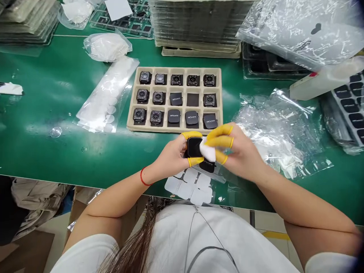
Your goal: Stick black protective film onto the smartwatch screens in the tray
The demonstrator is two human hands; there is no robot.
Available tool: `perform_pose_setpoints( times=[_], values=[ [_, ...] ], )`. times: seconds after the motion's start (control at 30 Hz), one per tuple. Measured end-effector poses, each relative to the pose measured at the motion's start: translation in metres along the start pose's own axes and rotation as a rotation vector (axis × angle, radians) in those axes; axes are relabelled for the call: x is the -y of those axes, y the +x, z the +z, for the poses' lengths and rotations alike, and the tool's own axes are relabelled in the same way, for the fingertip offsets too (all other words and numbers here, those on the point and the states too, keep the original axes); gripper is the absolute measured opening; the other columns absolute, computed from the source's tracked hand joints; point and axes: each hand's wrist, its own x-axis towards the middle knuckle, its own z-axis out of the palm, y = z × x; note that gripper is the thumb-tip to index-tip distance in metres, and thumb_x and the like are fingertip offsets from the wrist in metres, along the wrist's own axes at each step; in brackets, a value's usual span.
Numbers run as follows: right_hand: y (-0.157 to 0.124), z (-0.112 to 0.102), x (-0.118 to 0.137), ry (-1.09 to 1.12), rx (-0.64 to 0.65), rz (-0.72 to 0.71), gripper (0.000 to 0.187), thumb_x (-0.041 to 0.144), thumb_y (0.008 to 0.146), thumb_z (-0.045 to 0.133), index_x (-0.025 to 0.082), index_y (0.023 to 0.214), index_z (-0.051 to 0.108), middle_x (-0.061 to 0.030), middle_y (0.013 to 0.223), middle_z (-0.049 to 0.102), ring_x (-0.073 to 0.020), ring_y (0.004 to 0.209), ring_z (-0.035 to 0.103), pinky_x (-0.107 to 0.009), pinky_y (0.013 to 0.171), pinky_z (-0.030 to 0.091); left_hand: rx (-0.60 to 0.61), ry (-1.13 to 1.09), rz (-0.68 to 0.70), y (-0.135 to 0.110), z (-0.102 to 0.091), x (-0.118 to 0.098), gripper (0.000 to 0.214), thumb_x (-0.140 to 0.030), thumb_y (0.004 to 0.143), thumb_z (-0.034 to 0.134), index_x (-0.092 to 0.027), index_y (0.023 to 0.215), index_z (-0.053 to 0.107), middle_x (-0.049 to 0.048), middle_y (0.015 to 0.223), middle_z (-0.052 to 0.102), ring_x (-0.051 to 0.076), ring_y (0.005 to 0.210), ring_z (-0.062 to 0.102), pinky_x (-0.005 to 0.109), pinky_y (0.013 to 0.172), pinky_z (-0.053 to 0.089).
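Note:
My left hand (182,151), with yellow finger cots on, grips a black smartwatch body (194,147) by its edges, screen facing up. Pinched in the yellow-capped fingers of my right hand (231,149) is a white wiping cloth (208,151), which touches the right side of the screen. Just below the watch lies a black square film with white lettering (207,165), partly covered. Beyond my hands sits a beige compartment tray (176,129) with several watch bodies, some back side up, others under black lettered squares. One compartment in its middle row shows only a dark pad (193,100).
White label sheets (189,185) lie at the near table edge. Crumpled clear film (273,140) is heaped on the right, by a white bottle (321,81). A bag of round stickers (105,98) lies left of the tray. Stacked trays (199,26) stand behind.

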Motion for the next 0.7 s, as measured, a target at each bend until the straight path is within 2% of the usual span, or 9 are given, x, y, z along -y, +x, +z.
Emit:
perform_pose_setpoints(
  times=[0.07, 0.1, 0.23, 0.37, 0.43, 0.5, 0.6, 0.7],
  values=[
    [0.000, 0.001, 0.008, -0.014, -0.012, -0.156, 0.015, 0.018, 0.090, 0.061, 0.029, 0.088, 0.071, -0.0033, 0.091, 0.067, -0.0203, 0.084, 0.057, -0.037, 0.076, 0.045, 0.028, 0.071, 0.042, 0.000, 0.001, 0.006, 0.055, -0.026, 0.073, 0.078, -0.022, 0.122, 0.055, 0.0051, 0.112, 0.069, 0.016, 0.089, 0.065, 0.027, 0.077, 0.053],
    [0.001, 0.004, 0.011, -0.049, -0.018, -0.182, 0.020, 0.016, 0.091, 0.058, 0.030, 0.088, 0.072, -0.0032, 0.089, 0.067, -0.0199, 0.082, 0.057, -0.037, 0.074, 0.044, 0.038, 0.106, 0.040, 0.000, 0.001, 0.008, 0.055, -0.027, 0.072, 0.078, -0.022, 0.122, 0.055, 0.0047, 0.109, 0.070, 0.016, 0.088, 0.066, 0.028, 0.076, 0.052],
    [0.000, 0.018, 0.013, -0.159, -0.104, -0.130, 0.022, 0.017, 0.093, 0.055, 0.029, 0.088, 0.073, -0.0049, 0.085, 0.066, -0.0204, 0.079, 0.054, -0.037, 0.070, 0.039, 0.020, 0.128, 0.015, 0.001, 0.003, 0.013, 0.052, -0.030, 0.077, 0.074, -0.021, 0.124, 0.054, 0.0051, 0.108, 0.070, 0.017, 0.087, 0.066, 0.028, 0.074, 0.052],
    [-0.004, 0.023, 0.015, -0.232, -0.116, -0.246, 0.023, 0.010, 0.090, 0.057, 0.027, 0.090, 0.072, -0.0021, 0.078, 0.067, -0.0188, 0.074, 0.053, -0.035, 0.068, 0.037, 0.104, 0.218, 0.066, 0.002, 0.002, 0.013, 0.053, -0.025, 0.073, 0.075, -0.022, 0.122, 0.056, 0.0024, 0.103, 0.071, 0.015, 0.080, 0.064, 0.027, 0.072, 0.051],
    [-0.003, 0.023, 0.010, -0.283, -0.165, -0.171, 0.023, 0.010, 0.091, 0.055, 0.027, 0.091, 0.071, -0.0026, 0.081, 0.068, -0.0204, 0.079, 0.055, -0.037, 0.073, 0.038, 0.085, 0.214, -0.001, 0.003, 0.003, 0.012, 0.050, -0.030, 0.073, 0.077, -0.020, 0.118, 0.057, 0.0021, 0.096, 0.070, 0.015, 0.077, 0.063, 0.027, 0.069, 0.051],
    [0.000, 0.018, 0.000, -0.266, -0.169, 0.005, 0.019, 0.016, 0.093, 0.054, 0.026, 0.095, 0.070, -0.0047, 0.086, 0.069, -0.0231, 0.084, 0.057, -0.041, 0.077, 0.040, 0.038, 0.123, -0.059, 0.003, 0.005, 0.011, 0.050, -0.032, 0.075, 0.077, -0.019, 0.119, 0.057, 0.0028, 0.095, 0.068, 0.014, 0.077, 0.063, 0.027, 0.068, 0.052],
    [0.001, 0.004, -0.013, -0.158, -0.086, 0.262, 0.020, 0.028, 0.093, 0.055, 0.024, 0.109, 0.069, -0.0089, 0.099, 0.070, -0.0294, 0.098, 0.058, -0.047, 0.084, 0.043, -0.047, 0.014, -0.026, 0.003, 0.005, 0.007, 0.053, -0.030, 0.076, 0.078, -0.022, 0.123, 0.055, 0.0039, 0.105, 0.068, 0.014, 0.085, 0.067, 0.027, 0.076, 0.055],
    [-0.002, -0.013, -0.014, 0.091, 0.085, 0.383, 0.031, 0.042, 0.088, 0.064, 0.024, 0.113, 0.069, -0.0091, 0.107, 0.069, -0.0293, 0.099, 0.059, -0.048, 0.085, 0.048, -0.134, -0.055, 0.061, 0.002, 0.000, 0.003, 0.056, -0.030, 0.077, 0.078, -0.025, 0.126, 0.051, 0.0044, 0.113, 0.067, 0.018, 0.099, 0.070, 0.031, 0.088, 0.056]
  ],
)
